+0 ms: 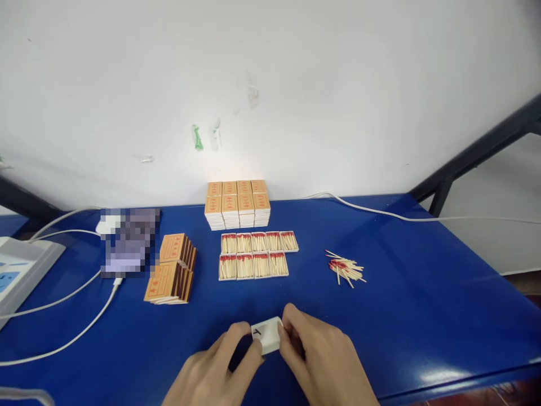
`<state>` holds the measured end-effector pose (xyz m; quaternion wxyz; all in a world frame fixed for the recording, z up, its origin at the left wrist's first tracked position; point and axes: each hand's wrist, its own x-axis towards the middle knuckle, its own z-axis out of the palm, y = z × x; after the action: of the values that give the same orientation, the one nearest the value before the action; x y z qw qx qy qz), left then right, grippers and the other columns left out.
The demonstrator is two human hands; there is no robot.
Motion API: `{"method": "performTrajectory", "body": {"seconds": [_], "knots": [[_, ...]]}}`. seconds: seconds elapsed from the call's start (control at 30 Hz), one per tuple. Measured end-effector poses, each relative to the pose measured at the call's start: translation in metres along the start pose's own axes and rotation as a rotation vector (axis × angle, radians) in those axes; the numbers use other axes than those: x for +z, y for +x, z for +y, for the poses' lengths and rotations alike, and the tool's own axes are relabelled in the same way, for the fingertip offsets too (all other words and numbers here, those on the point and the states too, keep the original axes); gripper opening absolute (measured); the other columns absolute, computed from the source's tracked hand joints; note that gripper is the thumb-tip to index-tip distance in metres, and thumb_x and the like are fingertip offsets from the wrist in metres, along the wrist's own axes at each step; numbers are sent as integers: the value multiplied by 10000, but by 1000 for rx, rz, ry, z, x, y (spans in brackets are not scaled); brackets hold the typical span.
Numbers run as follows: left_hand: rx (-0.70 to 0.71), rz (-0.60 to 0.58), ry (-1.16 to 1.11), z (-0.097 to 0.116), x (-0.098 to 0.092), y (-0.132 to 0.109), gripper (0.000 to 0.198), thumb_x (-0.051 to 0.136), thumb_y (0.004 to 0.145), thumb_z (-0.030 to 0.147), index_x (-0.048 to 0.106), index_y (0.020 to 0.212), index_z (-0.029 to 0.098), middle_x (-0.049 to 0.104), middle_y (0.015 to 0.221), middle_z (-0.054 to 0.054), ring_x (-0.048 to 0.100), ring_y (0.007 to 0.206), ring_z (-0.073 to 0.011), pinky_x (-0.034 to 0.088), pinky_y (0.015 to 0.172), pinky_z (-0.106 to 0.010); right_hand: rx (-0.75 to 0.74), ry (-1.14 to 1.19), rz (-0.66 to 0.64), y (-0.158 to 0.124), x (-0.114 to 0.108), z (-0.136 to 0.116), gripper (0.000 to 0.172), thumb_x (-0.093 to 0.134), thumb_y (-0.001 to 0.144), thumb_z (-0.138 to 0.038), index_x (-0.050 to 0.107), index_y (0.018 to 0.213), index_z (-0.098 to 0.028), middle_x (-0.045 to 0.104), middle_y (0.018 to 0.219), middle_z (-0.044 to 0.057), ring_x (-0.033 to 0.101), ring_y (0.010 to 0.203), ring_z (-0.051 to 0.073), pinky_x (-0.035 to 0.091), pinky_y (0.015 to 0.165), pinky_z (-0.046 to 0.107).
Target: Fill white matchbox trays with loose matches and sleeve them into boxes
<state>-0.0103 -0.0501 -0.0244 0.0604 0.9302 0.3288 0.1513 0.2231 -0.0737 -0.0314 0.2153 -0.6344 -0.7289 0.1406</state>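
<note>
My left hand [224,361] pinches the left end of a small white matchbox tray [269,335] between thumb and fingers. At its right end, my right hand [316,349] grips the same tray. A black mark shows on the tray's pale face, and its inside is hidden. Beyond my hands, two rows of open matchbox trays [253,266] stand side by side, full of red-tipped matches. To their right lies a loose pile of matches [346,269] on the blue table [406,316].
Closed matchboxes [237,204] are stacked against the wall. Another group of orange matchbox covers [169,276] leans at left. Beside it lie a blurred purple item [131,248], white cables [99,321] and a white box [25,265]. A cable [372,211] crosses the back right.
</note>
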Motion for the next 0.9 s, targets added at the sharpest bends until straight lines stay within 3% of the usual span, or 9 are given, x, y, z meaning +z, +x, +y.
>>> {"method": "performTrajectory", "body": {"seconds": [0.17, 0.3, 0.43, 0.57, 0.63, 0.77, 0.83, 0.9], "knots": [[-62, -16, 66, 1, 14, 6, 308, 421, 1095, 118, 663, 1211, 268, 710, 1113, -27, 608, 481, -101, 466, 374, -229, -112, -156, -13, 7, -4, 6, 163, 497, 1107, -185, 515, 978, -283, 695, 715, -63, 683, 521, 174, 275, 496, 322], [-112, 63, 0, 1, 15, 5, 399, 444, 1053, 128, 695, 1289, 329, 750, 1137, 9, 653, 537, -63, 486, 420, -140, -85, -150, -119, 14, -9, 5, 177, 506, 1090, -162, 514, 959, -281, 714, 728, -53, 700, 544, 182, 258, 505, 331], [-98, 56, 13, 4, 8, 3, 348, 464, 1121, 283, 702, 1372, 320, 800, 1308, -48, 822, 756, -146, 635, 538, -203, -6, -120, -199, 18, -14, -2, 193, 518, 1092, -198, 511, 916, -277, 731, 746, -41, 681, 546, 180, 252, 512, 330], [-62, 66, 0, 5, 3, 0, 482, 271, 1217, 358, 713, 1364, 235, 779, 1435, -150, 877, 1022, -232, 716, 661, -290, 48, 66, -250, 17, -31, 3, 324, 495, 1155, -362, 534, 848, -268, 734, 782, -31, 683, 630, 169, 373, 577, 300], [-46, 84, -8, 4, 1, 0, 550, 242, 1228, 442, 721, 1364, 208, 780, 1438, -165, 873, 1077, -235, 716, 677, -279, 127, 167, -224, 17, -44, 17, 401, 479, 1173, -483, 605, 854, -277, 720, 773, -35, 677, 662, 169, 439, 632, 297], [-37, 94, -21, 3, -2, 1, 676, 225, 1196, 617, 743, 1346, 209, 788, 1439, -160, 875, 1081, -223, 724, 724, -277, 304, 26, 156, 30, -64, 68, 443, 531, 1111, -666, 732, 984, -292, 759, 920, 22, 672, 741, 217, 474, 695, 351], [-35, 105, -41, 2, -3, 2, 725, 207, 1180, 660, 743, 1346, 200, 784, 1449, -162, 870, 1116, -232, 722, 714, -276, 344, -56, 190, 43, -72, 94, 425, 558, 1094, -667, 775, 1048, -305, 764, 1009, 44, 693, 799, 238, 464, 676, 360], [-8, 94, -37, 0, -3, 3, 684, 267, 1183, 654, 742, 1348, 190, 787, 1448, -161, 864, 1147, -241, 715, 700, -260, 292, -76, 130, 58, -78, 115, 371, 577, 1097, -605, 800, 1095, -310, 762, 1102, 59, 724, 888, 246, 509, 764, 377]]}}
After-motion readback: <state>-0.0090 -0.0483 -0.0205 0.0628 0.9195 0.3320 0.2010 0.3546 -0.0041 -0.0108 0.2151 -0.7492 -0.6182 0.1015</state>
